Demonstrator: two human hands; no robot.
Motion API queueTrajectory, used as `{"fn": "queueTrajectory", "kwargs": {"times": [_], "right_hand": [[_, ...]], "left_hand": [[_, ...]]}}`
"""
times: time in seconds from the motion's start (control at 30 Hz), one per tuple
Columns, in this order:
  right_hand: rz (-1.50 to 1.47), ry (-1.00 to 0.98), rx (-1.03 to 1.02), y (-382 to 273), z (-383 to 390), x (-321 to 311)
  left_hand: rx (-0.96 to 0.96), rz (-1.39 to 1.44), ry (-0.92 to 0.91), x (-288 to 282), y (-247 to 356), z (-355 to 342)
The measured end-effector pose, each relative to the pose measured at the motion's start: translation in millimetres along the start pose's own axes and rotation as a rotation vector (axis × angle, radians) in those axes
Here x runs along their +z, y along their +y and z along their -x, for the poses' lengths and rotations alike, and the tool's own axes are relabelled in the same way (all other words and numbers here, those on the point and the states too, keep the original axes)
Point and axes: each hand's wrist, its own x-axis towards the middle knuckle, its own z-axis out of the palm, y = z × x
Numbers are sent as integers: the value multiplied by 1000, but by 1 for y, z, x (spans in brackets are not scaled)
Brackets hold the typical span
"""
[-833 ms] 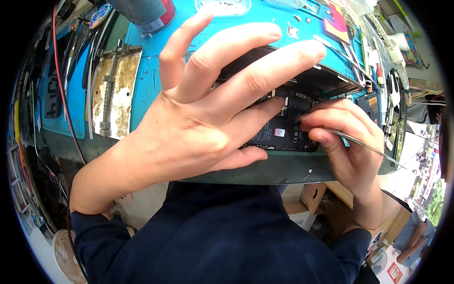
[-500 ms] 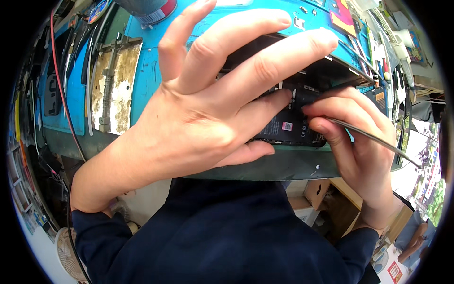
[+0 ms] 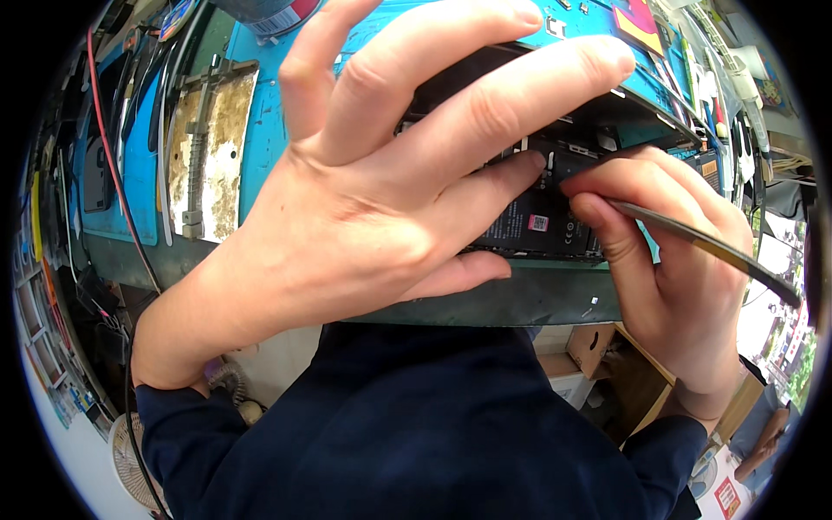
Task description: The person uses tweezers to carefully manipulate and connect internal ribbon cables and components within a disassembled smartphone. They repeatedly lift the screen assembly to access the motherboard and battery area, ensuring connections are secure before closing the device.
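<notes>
In the head view, the only one on record, an opened phone (image 3: 585,249) lies near the front edge of the surface (image 3: 555,299), its long axis running roughly left to right along that edge. It sits beneath the fingers of the left hand (image 3: 364,208) and to the left of the right hand (image 3: 672,273). The left hand is the nearer, spread wide, palm down, across much of the phone; its index fingertip appears to touch the inside parts, though actual contact cannot be confirmed. The right hand pinches a slim metal tool (image 3: 737,258) between thumb and fingers at the phone's right-hand portion; the tool's free end points away to the lower right, and its working tip is hidden by the fingers. A dark panel (image 3: 607,113) stands behind the phone, at its far side. Markings: the black battery (image 3: 555,208) carries a small pink-and-white label (image 3: 538,223) with a square code, fine pale print to its left, too small to read, and pale symbols to its right. A can (image 3: 251,13) at the upper left, on the blue mat (image 3: 270,113), bears a red-and-white label, print illegible.
</notes>
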Motion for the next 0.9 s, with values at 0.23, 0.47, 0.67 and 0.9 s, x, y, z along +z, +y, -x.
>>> {"fn": "queueTrajectory", "kwargs": {"times": [0.23, 0.47, 0.67, 0.9], "right_hand": [[-25, 38, 12, 1, 4, 3], [-50, 60, 17, 5, 4, 5], [-114, 96, 18, 13, 11, 8], [-184, 123, -1, 18, 15, 9]], "left_hand": [[-2, -32, 4, -1, 0, 1], [-1, -68, 16, -1, 1, -4], [11, -101, 33, 2, 0, -11], [34, -149, 29, -4, 0, -16]]}}
